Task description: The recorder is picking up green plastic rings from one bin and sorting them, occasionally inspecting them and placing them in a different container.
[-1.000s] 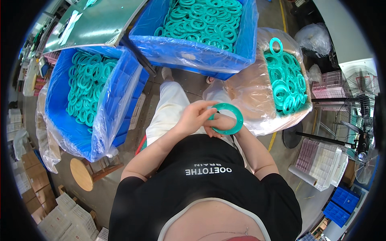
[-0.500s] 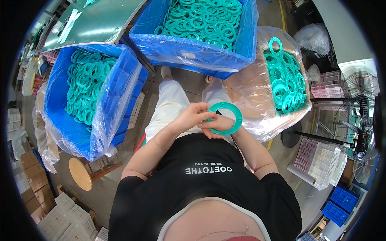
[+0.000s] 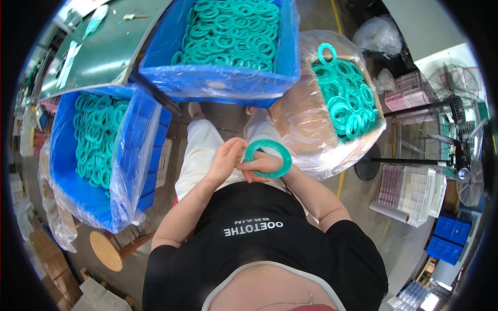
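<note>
My right hand grips a flat turquoise plastic ring in front of my waist. Small holes dot the ring's face, and my right fingers pass behind and through its opening. My left hand is curled closed at the ring's left edge, its fingertips pinched together. Whether those fingertips touch the ring or hold some small bit cannot be made out. Similar turquoise rings fill the blue bin straight ahead. More lie in a blue bin on the left and a plastic-lined carton on the right.
A green-topped table stands at the far left with a brush on it. Close at left is a round wooden stool. To the right are a black fan and stacked crates.
My left hand has drawn slightly left off the ring, where its fingers overlapped the edge before. The ring stays in my right hand. The whole view has shifted a little.
</note>
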`<move>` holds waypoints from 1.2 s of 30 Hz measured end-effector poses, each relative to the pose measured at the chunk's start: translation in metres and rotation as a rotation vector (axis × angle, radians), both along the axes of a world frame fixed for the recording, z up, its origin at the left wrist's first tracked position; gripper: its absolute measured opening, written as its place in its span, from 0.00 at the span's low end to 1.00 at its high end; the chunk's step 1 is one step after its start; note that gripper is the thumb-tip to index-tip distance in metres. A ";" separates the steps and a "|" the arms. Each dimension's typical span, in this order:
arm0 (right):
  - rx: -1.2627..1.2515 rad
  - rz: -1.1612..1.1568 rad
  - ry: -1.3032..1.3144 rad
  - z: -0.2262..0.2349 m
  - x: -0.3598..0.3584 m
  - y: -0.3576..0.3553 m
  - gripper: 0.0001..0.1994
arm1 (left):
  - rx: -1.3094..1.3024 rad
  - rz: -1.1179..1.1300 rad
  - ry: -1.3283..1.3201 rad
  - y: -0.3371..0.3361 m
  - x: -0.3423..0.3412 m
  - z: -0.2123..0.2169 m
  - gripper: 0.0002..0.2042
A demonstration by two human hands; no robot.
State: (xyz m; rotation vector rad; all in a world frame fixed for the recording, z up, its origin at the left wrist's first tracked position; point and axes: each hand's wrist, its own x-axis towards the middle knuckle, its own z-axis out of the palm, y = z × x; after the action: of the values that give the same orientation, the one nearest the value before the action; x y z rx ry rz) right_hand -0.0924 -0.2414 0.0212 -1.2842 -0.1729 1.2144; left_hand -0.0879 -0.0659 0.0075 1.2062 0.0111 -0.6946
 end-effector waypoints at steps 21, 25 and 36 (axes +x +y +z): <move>-1.776 -0.838 -1.258 -0.069 0.054 -0.355 0.31 | -0.354 0.631 0.404 0.136 -0.010 -0.040 0.07; -1.642 -0.809 -1.473 -0.074 0.044 -0.317 0.27 | -0.085 0.947 0.428 0.228 -0.069 -0.113 0.07; -1.425 -0.618 -1.575 -0.051 0.068 -0.227 0.18 | 0.329 1.194 0.912 0.302 -0.245 -0.268 0.18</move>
State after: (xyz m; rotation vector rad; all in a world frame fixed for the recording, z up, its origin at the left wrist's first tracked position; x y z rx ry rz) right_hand -0.0246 -0.4689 -0.0296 -2.9687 0.0305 -0.7130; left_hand -0.3329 0.2361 -0.2607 0.8639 1.5230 -0.1005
